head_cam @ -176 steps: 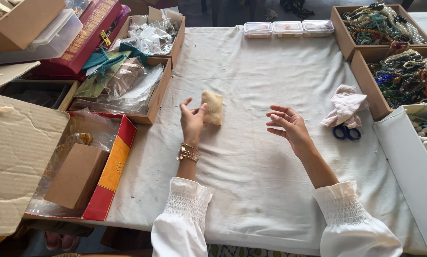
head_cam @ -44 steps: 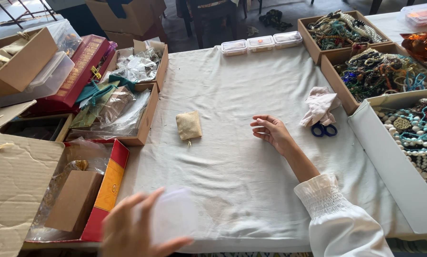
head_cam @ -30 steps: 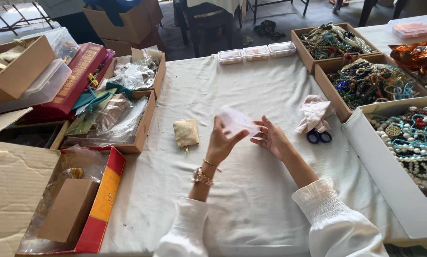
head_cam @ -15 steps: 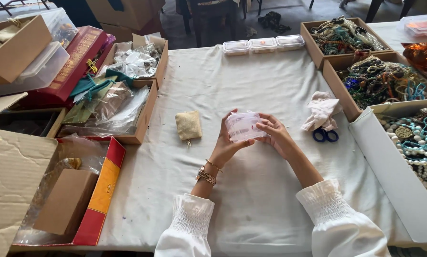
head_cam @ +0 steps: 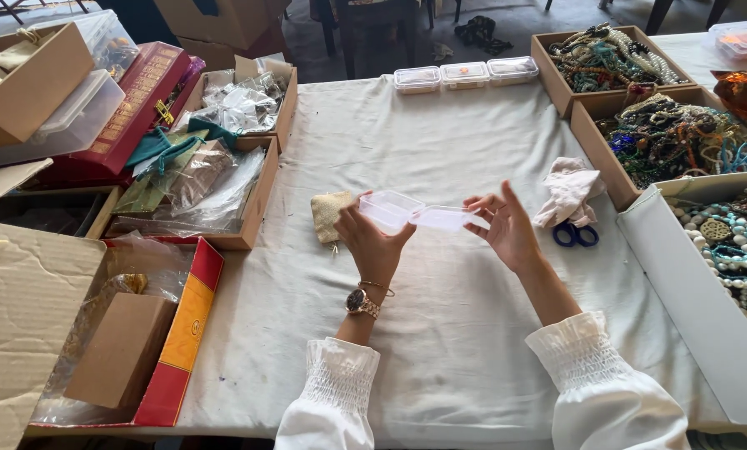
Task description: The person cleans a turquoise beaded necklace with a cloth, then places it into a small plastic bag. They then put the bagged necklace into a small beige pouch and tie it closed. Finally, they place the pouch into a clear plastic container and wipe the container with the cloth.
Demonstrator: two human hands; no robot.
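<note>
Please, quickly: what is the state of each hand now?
Left hand: closed on the clear plastic box.
Right hand: holding the box's open lid.

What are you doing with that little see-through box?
A person holds a small clear plastic box in the left hand, while the right hand holds its lid, swung open to the side. A small beige pouch lies on the white cloth beside the left hand. Blue-handled scissors and cardboard trays of beads sit to the right.
</note>
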